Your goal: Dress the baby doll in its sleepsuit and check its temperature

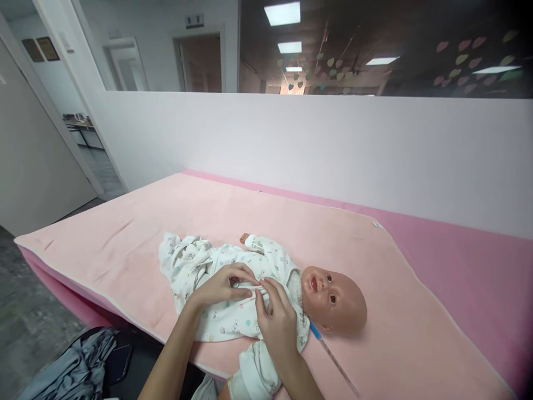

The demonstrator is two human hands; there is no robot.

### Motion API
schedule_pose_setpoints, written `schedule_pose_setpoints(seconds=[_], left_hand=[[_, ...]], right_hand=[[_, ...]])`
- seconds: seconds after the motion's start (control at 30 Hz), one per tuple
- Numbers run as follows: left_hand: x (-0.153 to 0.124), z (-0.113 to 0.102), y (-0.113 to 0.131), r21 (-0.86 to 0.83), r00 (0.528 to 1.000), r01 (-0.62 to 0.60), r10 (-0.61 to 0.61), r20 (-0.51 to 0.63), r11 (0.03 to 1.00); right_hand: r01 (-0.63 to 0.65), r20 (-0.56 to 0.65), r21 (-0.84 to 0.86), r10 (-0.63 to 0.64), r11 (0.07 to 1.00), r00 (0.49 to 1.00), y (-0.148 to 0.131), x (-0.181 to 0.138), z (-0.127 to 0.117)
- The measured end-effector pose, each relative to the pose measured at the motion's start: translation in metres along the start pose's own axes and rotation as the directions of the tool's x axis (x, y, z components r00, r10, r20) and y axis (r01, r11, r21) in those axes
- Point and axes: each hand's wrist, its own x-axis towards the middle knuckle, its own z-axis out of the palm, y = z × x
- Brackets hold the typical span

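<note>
A baby doll (333, 300) lies on its back with its head to the right. It wears a white printed baby outfit (227, 319) with small coloured dots and figures. My left hand (229, 286) bends over the chest, its fingers closed on the front of the outfit. Close against it, my right hand (278, 314) pinches the same cloth from the head side. The fingertips of both hands nearly meet at the front edge, and the exact bit of cloth between them is partly hidden. One sleeve stretches away from me; the near sleeve (259, 369) lies below my right wrist.
A thin rod with a blue end (315, 330) lies beside the doll's neck. The pink blanket (137, 222) covers the table up to a white wall (291, 144). At lower left, grey clothing (79, 366) and a phone (119, 364) rest on a black seat.
</note>
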Motion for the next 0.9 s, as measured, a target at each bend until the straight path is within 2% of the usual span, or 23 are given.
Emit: schedule_pose_setpoints(seconds=[0.23,0.4,0.63,0.9], left_hand=[[0.002,0.002,0.0,0.012,1.0,-0.023,0.022,0.011,1.0],[0.004,0.006,0.004,0.032,1.0,-0.02,0.021,-0.02,0.999],[0.009,0.015,0.006,0.161,0.996,0.009,0.006,-0.092,0.987],[0.006,0.014,0.001,0.092,0.993,-0.019,0.029,-0.115,0.996]], right_hand=[[-0.098,0.061,0.137,0.09,0.986,0.994,-0.001,0.001,-0.006],[-0.128,0.048,0.148,0.122,0.981,0.991,-0.002,0.0,-0.007],[-0.128,0.005,0.149,0.128,0.981,0.992,-0.001,-0.002,-0.004],[-0.121,-0.013,0.125,0.124,0.985,0.992,-0.001,-0.001,-0.006]])
